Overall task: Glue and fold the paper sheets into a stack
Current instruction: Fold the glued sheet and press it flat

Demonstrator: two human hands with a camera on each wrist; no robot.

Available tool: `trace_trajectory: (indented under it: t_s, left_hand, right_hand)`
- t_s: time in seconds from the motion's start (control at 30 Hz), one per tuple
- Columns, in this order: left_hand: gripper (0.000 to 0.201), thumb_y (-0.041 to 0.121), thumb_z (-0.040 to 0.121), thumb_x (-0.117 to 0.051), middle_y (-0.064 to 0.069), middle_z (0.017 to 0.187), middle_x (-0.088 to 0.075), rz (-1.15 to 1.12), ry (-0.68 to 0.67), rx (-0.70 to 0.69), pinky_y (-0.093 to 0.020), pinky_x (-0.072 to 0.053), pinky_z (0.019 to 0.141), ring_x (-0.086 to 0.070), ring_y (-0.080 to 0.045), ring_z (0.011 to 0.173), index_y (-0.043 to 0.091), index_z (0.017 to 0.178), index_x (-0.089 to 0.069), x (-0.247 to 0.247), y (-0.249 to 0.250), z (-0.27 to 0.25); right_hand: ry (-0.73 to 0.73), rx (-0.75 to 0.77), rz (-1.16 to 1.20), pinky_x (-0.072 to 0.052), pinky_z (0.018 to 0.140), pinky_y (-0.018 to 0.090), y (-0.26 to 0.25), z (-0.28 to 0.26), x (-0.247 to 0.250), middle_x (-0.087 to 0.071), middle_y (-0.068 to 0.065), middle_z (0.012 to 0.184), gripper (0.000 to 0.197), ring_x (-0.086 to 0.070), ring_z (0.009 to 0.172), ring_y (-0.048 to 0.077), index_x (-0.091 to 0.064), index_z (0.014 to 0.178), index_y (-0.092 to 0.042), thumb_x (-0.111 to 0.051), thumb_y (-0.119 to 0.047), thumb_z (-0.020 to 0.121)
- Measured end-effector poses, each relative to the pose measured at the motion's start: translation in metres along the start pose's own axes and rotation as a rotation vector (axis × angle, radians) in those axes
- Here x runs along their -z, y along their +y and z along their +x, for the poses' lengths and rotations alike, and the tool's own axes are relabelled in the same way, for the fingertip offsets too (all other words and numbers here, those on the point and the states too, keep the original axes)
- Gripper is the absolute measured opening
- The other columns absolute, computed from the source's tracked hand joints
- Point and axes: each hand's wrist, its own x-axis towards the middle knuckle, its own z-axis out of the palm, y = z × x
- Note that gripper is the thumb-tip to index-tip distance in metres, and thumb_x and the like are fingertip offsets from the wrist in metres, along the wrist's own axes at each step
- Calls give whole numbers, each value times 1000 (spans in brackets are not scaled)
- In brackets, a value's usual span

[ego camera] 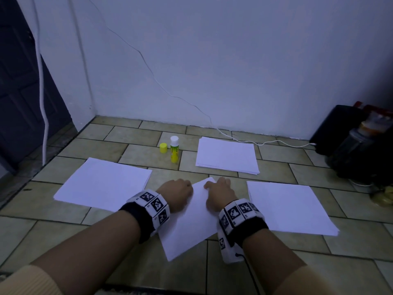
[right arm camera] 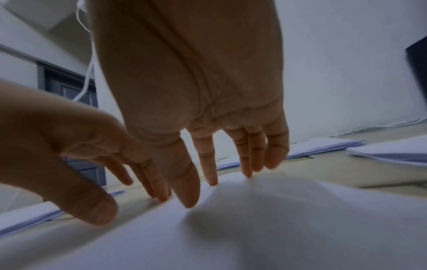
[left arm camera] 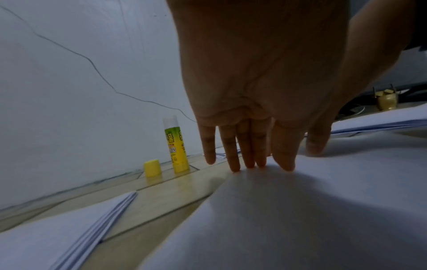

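Both hands flat now: the left hand [ego camera: 177, 193] and right hand [ego camera: 220, 192] spread their straight fingers on the far end of the folded sheet [ego camera: 189, 222], lying skewed on the floor between the paper piles. It looks light, limp and prone to sliding, so best pinned at the corners.

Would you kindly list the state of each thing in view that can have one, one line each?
Glue stick: upright on the floor, uncapped.
Cap: off, standing beside the glue stick.
Middle sheet: flat on the floor, both hands on its far end.
Left hand: fingers straight, tips pressing the sheet.
Right hand: fingers straight, tips pressing the sheet.
Left pile: flat, untouched.
Far pile: flat, untouched.
Right pile: flat, untouched.
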Motion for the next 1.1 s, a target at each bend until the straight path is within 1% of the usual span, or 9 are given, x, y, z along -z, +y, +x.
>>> trace_trajectory:
  t_s: [0.1,0.2,0.37,0.5,0.8,0.9,0.97,1.03,1.1]
  left_hand:
    - [33,24,88,-63,-9,119,-56,52,-29,30,-34,-45,88,-56,-27,108,8,117,-60,6,4,-2]
    - [57,43,80,-72,-8,121,-55,66,-69,65,-32,-42,90,-52,-24,112,9,122,-56,5,-5,-3]
    - [106,57,82,-63,-15,159,-7,-40,-171,123,-47,-23,116,-5,-27,147,-3,150,-8,-18,-17,-4]
    - [109,62,87,-52,-19,160,8,-38,-240,138,-47,-11,119,7,-28,148,-5,149,8,-23,-18,-7]
    - [114,67,83,-52,-15,160,11,-14,-237,100,-48,-10,120,6,-24,149,-1,150,9,-18,-23,-15]
    - [108,69,84,-48,-12,161,4,-46,-246,102,-48,-13,119,0,-22,149,2,152,2,-12,-26,-14]
    - [92,70,87,-41,-14,158,-21,-42,-222,114,-44,-26,114,-24,-25,144,5,150,-22,-4,-27,-14]
    - [72,68,91,-37,-12,132,-54,37,-157,131,-37,-39,97,-52,-26,119,8,127,-53,6,-25,-15]
    - [61,61,94,-41,-10,115,-63,161,-96,125,-34,-39,91,-57,-25,107,7,112,-61,14,-22,-16]
  right_hand:
    - [-37,23,42,-37,101,42,-18,-1,-4,-34,14,134,47,-28,128,32,-40,139,-21,-39,-12,93]
    - [-35,65,74,-36,103,45,-35,0,-12,-34,10,138,46,-28,132,30,-39,138,-20,-43,-12,93]
    - [-138,132,106,-23,114,47,-49,7,-13,-20,2,156,62,-15,145,21,-17,150,-16,-45,-13,95]
    - [-219,219,-3,-6,117,53,-49,8,-6,-2,-3,161,67,-7,147,19,-5,153,-21,-39,-11,97]
    - [-135,1,158,2,118,48,8,6,6,-56,3,133,51,-45,130,24,-25,145,-29,-39,-27,97]
    - [-91,-9,81,-6,118,47,10,6,4,-57,4,129,55,-47,126,23,-28,143,-25,-51,-26,93]
    - [-34,-11,27,-15,116,44,4,8,1,-54,5,131,53,-45,127,24,-31,140,-19,-53,-23,92]
    - [57,-6,-52,-31,108,41,-2,8,-1,-45,7,135,48,-36,130,25,-37,136,-14,-54,-20,92]
    - [123,31,-135,-38,99,40,-6,7,-2,-36,8,137,40,-30,131,26,-41,132,-14,-51,-15,93]
